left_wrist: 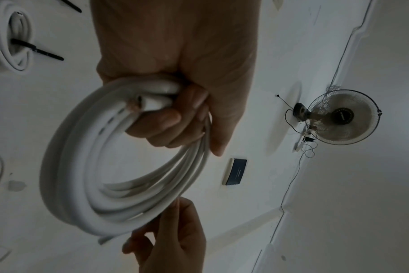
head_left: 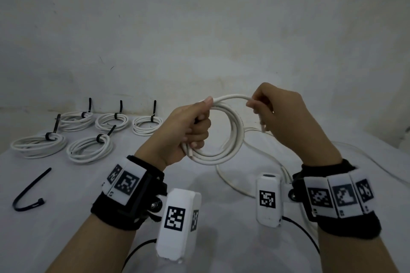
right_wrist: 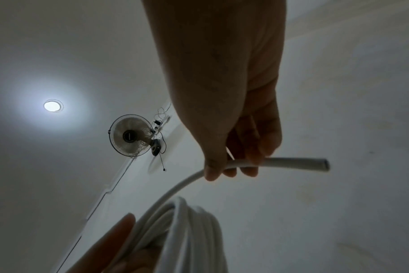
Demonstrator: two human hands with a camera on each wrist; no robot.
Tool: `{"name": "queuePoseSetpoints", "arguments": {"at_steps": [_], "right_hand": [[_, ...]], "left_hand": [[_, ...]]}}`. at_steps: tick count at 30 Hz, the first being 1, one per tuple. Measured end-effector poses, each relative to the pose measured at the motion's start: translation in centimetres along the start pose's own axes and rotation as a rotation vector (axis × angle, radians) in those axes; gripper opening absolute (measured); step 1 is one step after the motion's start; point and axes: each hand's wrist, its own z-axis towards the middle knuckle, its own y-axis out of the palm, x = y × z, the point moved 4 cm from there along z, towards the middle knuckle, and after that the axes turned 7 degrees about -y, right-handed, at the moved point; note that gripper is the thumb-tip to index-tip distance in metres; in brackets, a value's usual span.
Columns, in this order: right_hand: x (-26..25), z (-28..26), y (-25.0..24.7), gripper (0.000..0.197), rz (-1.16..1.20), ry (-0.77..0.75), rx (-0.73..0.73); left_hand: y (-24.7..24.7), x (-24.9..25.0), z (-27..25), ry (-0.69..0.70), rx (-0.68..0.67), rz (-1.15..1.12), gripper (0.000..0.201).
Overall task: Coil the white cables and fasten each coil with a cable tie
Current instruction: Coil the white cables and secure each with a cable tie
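Note:
A white cable coil hangs in the air above the table, wound in several loops. My left hand grips the coil's left side, thumb pressed on top; the left wrist view shows the same coil bunched in my left hand. My right hand pinches the cable's free end just right of the coil. In the right wrist view my right hand holds the cable end, which sticks out past the fingers. A loose black cable tie lies at the table's left front.
Several finished coils bound with black ties lie at the table's back left. Another loose white cable trails across the white table under my right wrist. A wall stands close behind. A wall fan hangs above.

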Motion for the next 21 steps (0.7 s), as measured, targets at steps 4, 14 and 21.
{"name": "queuePoseSetpoints", "arguments": {"at_steps": [4,14,21], "right_hand": [[-0.5,0.1,1.0,0.016,0.333,0.093,0.091],[-1.6,0.0,4.2,0.009,0.975,0.231,0.143],[-2.4,-0.2,4.6,0.011,1.190,0.299,-0.040]], "left_hand": [[0.2,0.0,-0.1,-0.005,-0.065,-0.100,0.038],[0.2,0.5,-0.3,-0.018,-0.111,-0.275,0.041],[-0.5,1.4,-0.6,0.040,-0.013,-0.241,0.035]]}}
